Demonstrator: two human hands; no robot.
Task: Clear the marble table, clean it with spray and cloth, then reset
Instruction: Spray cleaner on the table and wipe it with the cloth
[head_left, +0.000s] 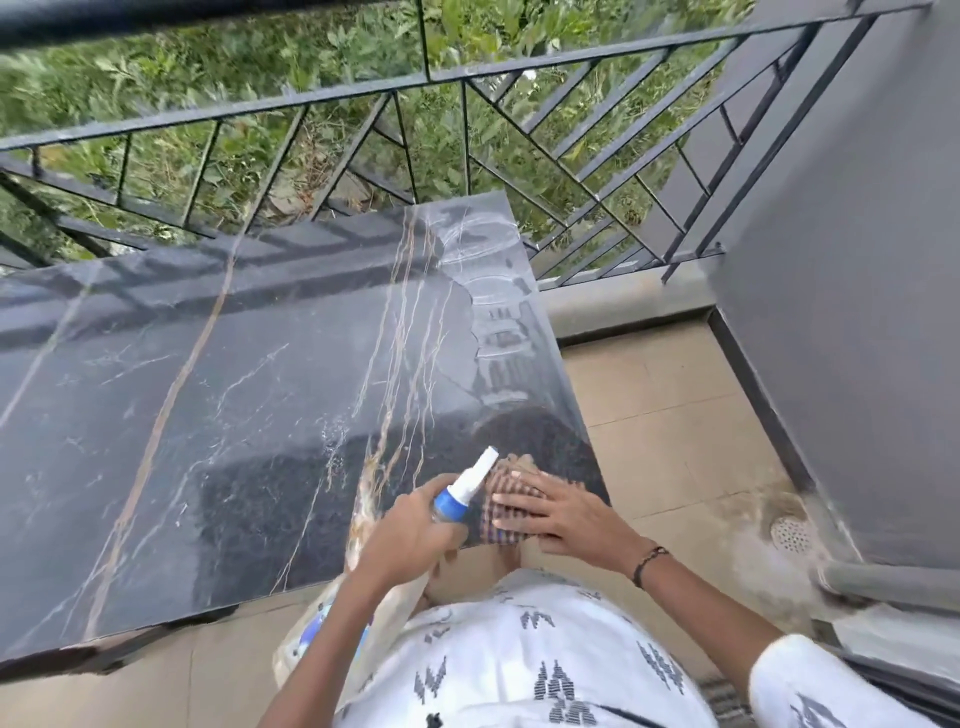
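My left hand (410, 525) grips spray bottle (462, 491), nozzle up, over table's (208, 415) near right corner. My right hand (550, 512) flat, fingers straight, pressing cloth (501, 499) on same corner. Wet streaks (498, 322) along right edge.

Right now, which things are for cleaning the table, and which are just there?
For the job:
- marble table
- spray bottle, held in the left hand
- cloth, pressed flat under the right hand

Just there:
- railing
- floor drain
- grey wall
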